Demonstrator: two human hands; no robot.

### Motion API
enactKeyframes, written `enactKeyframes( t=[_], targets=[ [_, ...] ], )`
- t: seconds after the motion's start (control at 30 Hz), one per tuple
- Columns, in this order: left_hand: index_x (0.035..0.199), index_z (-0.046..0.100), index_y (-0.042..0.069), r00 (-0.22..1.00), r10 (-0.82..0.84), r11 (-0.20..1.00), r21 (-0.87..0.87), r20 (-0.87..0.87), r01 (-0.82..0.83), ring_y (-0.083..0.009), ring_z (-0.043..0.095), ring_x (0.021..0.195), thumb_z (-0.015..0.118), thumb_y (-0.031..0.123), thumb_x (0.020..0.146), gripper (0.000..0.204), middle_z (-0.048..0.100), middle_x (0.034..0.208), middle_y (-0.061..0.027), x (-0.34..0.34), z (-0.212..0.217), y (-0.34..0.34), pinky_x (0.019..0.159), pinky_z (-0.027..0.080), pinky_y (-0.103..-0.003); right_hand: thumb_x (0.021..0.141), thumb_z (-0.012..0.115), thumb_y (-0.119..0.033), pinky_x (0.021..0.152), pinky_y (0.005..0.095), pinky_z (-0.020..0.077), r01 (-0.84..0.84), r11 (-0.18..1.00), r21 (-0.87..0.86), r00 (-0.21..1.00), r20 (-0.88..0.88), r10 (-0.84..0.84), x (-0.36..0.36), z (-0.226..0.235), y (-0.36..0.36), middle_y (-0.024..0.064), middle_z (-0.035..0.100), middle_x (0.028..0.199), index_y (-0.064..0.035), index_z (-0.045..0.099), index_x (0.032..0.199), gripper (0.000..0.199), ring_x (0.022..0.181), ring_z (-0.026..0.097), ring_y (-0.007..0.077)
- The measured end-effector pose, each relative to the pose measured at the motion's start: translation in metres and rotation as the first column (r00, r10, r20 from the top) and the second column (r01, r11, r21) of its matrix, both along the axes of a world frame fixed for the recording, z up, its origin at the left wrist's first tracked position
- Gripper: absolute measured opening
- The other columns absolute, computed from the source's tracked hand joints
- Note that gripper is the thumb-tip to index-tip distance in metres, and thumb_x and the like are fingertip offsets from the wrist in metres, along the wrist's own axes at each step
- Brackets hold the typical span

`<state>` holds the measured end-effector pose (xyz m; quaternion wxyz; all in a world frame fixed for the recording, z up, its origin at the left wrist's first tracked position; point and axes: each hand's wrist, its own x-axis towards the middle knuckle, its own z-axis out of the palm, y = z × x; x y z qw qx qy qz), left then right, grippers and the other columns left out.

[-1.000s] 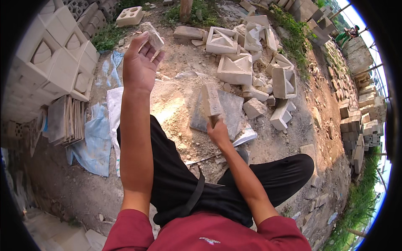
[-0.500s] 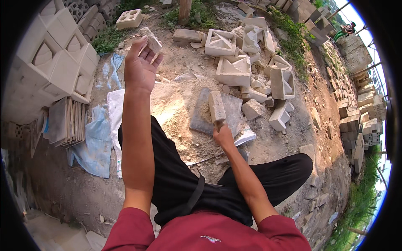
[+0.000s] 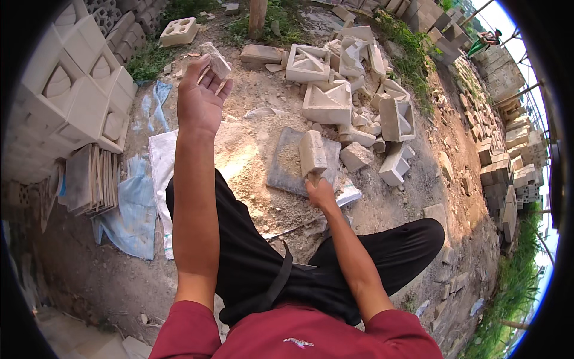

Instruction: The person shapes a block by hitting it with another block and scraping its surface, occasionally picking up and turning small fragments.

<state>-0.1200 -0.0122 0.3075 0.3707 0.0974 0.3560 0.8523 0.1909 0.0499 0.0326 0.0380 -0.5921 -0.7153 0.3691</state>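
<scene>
My left hand (image 3: 202,99) is raised at the left, palm up, with its thumb and fingers around a rough chunk of broken block (image 3: 214,60). In front of me, my right hand (image 3: 321,193) grips the short handle of a mallet (image 3: 312,152). Its blocky head is pale and dusty, and it hangs over or rests on a flat grey slab (image 3: 286,160); I cannot tell which. Crushed, sandy rubble (image 3: 245,185) lies left of the slab, over a white sheet (image 3: 161,158) spread between my legs.
Broken hollow decorative blocks (image 3: 327,102) are heaped beyond the slab, to the right. Stacked pale blocks (image 3: 72,90) stand at the left, beside thin boards (image 3: 95,179) and a blue torn sack (image 3: 134,209). A wooden post (image 3: 257,21) rises at the back. Another person (image 3: 485,40) is far off at the right.
The whole view has shifted slightly. The mallet has moved a little to the right over the slab. My left hand keeps its hold on the chunk, almost unmoved.
</scene>
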Motion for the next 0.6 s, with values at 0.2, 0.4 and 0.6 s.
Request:
enactKeyframes(
  t=[0.2,0.4,0.6],
  targets=[
    [0.108,0.052,0.010,0.997,-0.028,0.999,0.014,-0.078,0.029,-0.0170,0.052,0.100,0.071,0.027,0.080,0.038,0.052,0.104,-0.0050,-0.008,-0.002,-0.009,0.092,0.040,-0.039,0.083,0.062,-0.039,0.083,0.0492,0.0493,0.061,0.994,0.089,0.989,-0.136,-0.049,-0.028,0.022,-0.022,0.0355,0.063,0.093,0.0127,0.055,0.104,0.057,0.095,0.062,0.0474],
    [0.109,0.052,0.010,1.000,-0.018,1.000,-0.006,-0.002,0.018,-0.0169,0.052,0.100,0.071,0.027,0.080,0.039,0.052,0.104,-0.0043,-0.012,-0.004,-0.006,0.093,0.039,-0.038,0.081,0.064,-0.041,0.080,0.0469,0.0501,0.006,0.999,0.045,1.000,-0.007,-0.005,-0.014,0.004,-0.011,0.0345,0.063,0.091,0.0108,0.057,0.103,0.056,0.092,0.063,0.0464],
    [0.109,0.052,0.010,0.998,-0.026,1.000,0.008,-0.052,0.027,-0.0171,0.052,0.101,0.071,0.028,0.080,0.039,0.052,0.105,-0.0050,-0.014,-0.005,-0.013,0.094,0.039,-0.038,0.082,0.063,-0.034,0.084,0.0494,0.0486,0.046,0.995,0.094,0.993,-0.112,-0.036,-0.038,0.031,-0.018,0.0355,0.062,0.095,0.0114,0.055,0.108,0.053,0.096,0.061,0.0485]
  ],
)
